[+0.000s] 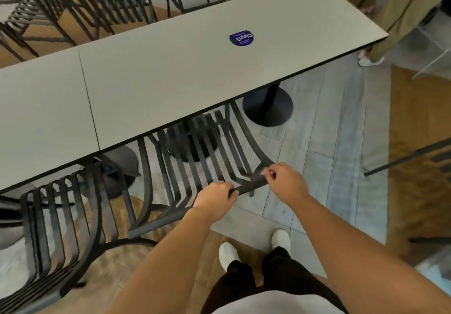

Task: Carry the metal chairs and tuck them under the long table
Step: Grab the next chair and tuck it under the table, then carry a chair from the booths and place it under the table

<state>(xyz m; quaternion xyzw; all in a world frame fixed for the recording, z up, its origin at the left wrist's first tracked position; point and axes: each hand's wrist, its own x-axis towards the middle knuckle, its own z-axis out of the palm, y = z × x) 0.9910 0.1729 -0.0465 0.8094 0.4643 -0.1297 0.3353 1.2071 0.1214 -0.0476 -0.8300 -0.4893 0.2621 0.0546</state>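
Observation:
A black slatted metal chair point(195, 152) stands in front of me, its seat partly under the long grey table point(151, 76). My left hand point(216, 197) is closed around the top rail of its backrest. My right hand point(285, 179) rests on the same rail further right, fingers curled on it. A second black metal chair point(63, 218) stands to the left, its front under the table edge.
Round black table bases point(268, 108) stand on the floor below the table. Several more metal chairs point(97, 3) sit on the table's far side. Another person's leg and shoe point(373, 54) are by the table's right end. A dark metal bar point(410, 157) juts in at right.

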